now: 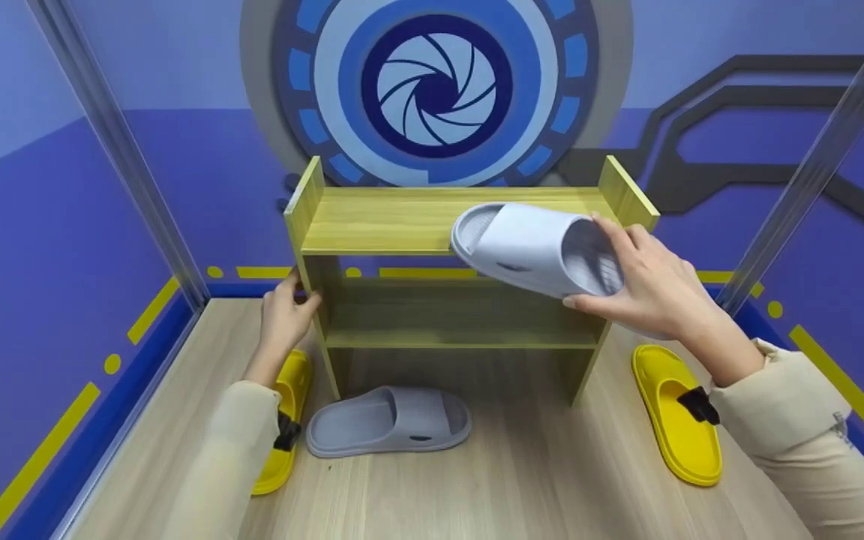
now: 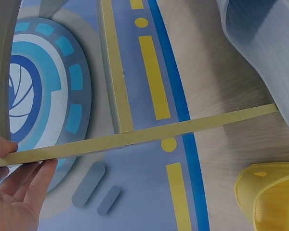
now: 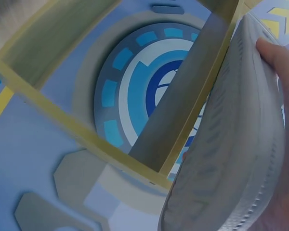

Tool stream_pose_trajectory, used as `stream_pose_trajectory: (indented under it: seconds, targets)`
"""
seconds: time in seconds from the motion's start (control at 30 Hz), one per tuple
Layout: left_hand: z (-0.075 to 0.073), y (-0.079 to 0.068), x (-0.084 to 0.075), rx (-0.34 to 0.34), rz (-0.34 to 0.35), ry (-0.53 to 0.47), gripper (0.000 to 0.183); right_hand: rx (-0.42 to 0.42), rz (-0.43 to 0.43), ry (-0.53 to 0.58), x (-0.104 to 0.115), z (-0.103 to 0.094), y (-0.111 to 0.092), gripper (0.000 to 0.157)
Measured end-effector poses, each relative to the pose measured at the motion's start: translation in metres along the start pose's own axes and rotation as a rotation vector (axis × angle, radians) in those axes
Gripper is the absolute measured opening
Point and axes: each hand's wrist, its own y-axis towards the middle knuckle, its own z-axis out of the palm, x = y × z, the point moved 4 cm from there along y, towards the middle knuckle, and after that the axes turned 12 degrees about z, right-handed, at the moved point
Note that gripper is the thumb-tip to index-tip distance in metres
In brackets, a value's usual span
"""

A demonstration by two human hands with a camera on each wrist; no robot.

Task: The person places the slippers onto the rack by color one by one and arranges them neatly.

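Note:
My right hand grips a light grey slide slipper by its heel end, thumb below and fingers above. The slipper hangs tilted in front of the top board of a small wooden shoe rack, its toe pointing left. In the right wrist view the slipper's ribbed sole overlaps the rack's edge. At the rack's left side, my left hand pinches the side panel between thumb and fingers. A second grey slipper lies on the wooden surface before the rack, toe to the right.
One yellow slipper lies right of the rack. Another yellow slipper lies on the left, partly behind my left sleeve. A middle board spans the rack. Blue printed walls and metal corner posts enclose the space.

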Motion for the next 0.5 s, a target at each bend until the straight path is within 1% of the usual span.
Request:
stream_pose_trajectory:
  seconds: [0.17, 0.33, 0.5]
  targets:
    - [0.000, 0.000, 0.001, 0.000, 0.002, 0.010, 0.027, 0.021, 0.058, -0.029, 0.006, -0.002, 0.012, 0.096]
    - [-0.001, 0.000, 0.000, 0.009, -0.006, 0.029, 0.025, 0.040, 0.081, -0.060, 0.011, -0.003, 0.023, 0.098]
    - [-0.001, -0.001, 0.000, 0.018, -0.008, 0.020, 0.026, 0.073, 0.116, -0.064, 0.013, -0.003, 0.032, 0.096]
